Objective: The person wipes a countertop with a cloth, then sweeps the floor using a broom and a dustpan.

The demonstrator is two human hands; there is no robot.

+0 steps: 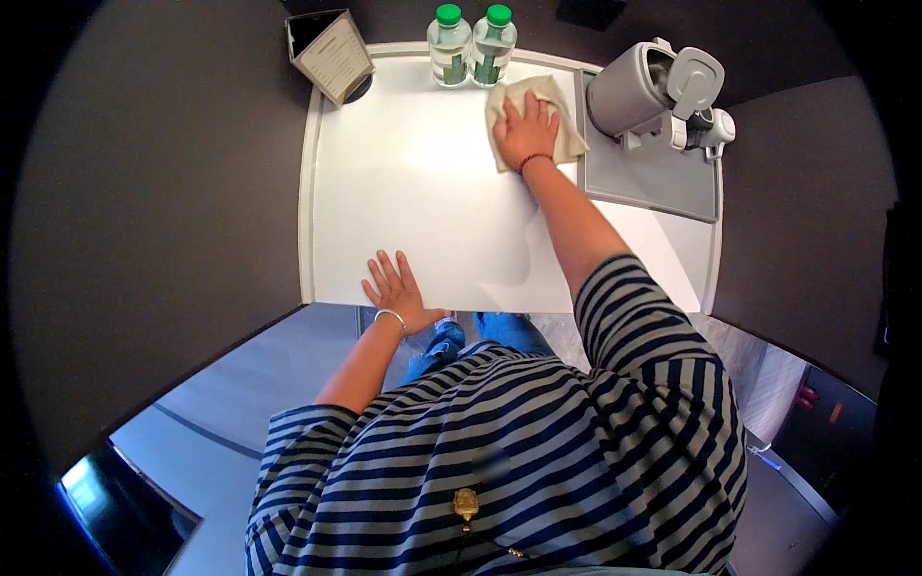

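Observation:
My right hand (pixel 529 133) presses down on a beige cloth (pixel 569 144), fingers spread over it. The cloth lies on the white tabletop (pixel 403 187), close to the left edge of a grey tray (pixel 648 176). Palm down at the table's front edge rests my left hand (pixel 397 291), fingers apart and holding nothing. Just behind the cloth stand two clear plastic bottles with green caps, a left bottle (pixel 449 54) and a right bottle (pixel 494 54).
On the tray are a grey electric kettle (pixel 623 90) with its lid (pixel 695 79) raised, and a white-and-black object (pixel 713 129) beside it. A dark box with a printed card (pixel 335 61) stands at the back left corner. Dark panels (pixel 158 158) enclose the table's sides.

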